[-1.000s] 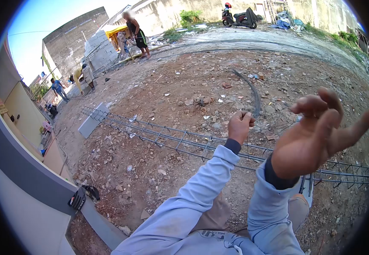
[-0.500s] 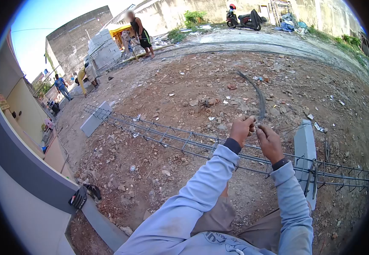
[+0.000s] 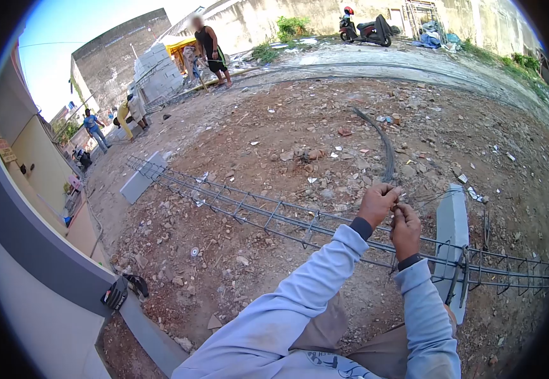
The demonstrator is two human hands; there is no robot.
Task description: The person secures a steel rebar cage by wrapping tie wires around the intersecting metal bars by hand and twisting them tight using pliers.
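Note:
My left hand (image 3: pixel 378 203) and my right hand (image 3: pixel 406 228) are close together above a long rebar cage (image 3: pixel 274 215), fingers pinched. What they pinch is too small to make out. The cage lies across two pale blocks, one at the left (image 3: pixel 143 178) and one at the right (image 3: pixel 452 243), where a dark tool or bar (image 3: pixel 456 278) rests against it. Just beyond my hands, a bundle of thin dark wire (image 3: pixel 385 148) lies on the dirt.
Rubble and stones cover the ground. A black glove (image 3: pixel 116 294) lies on the ledge at lower left. One person (image 3: pixel 211 50) stands at the back; others (image 3: pixel 96 131) are at far left. A scooter (image 3: pixel 368 30) is parked near the wall.
My right hand has come down and in from the right to meet my left hand, its spread fingers now closed. Both hands have since moved slightly right and lower.

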